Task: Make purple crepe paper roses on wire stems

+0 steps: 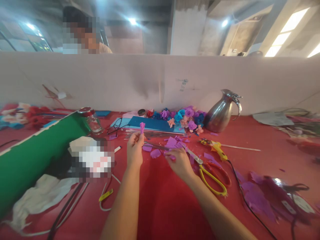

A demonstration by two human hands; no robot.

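My left hand [135, 150] is closed, its thumb and fingers pinching a small purple crepe-paper flower bud [142, 128] upright. A thin dark stem or wire [156, 145] runs between the two hands; whether either hand grips it is unclear. My right hand [180, 162] is low over the red table at the loose purple paper petals [171, 142], its fingertips drawn together. What lies between those fingertips is too blurred to name. Right beside this hand lie scissors [212, 180] with one yellow and one red handle loop.
A yellow glue gun [219, 150] trails a black cord on the right. Behind are finished paper flowers [188, 116], a metal jug [220, 113] and blue sheets [152, 123]. A green box side [37, 156], glass jar [93, 123] and cables [67, 203] occupy the left. A person is beyond the partition [112, 80].
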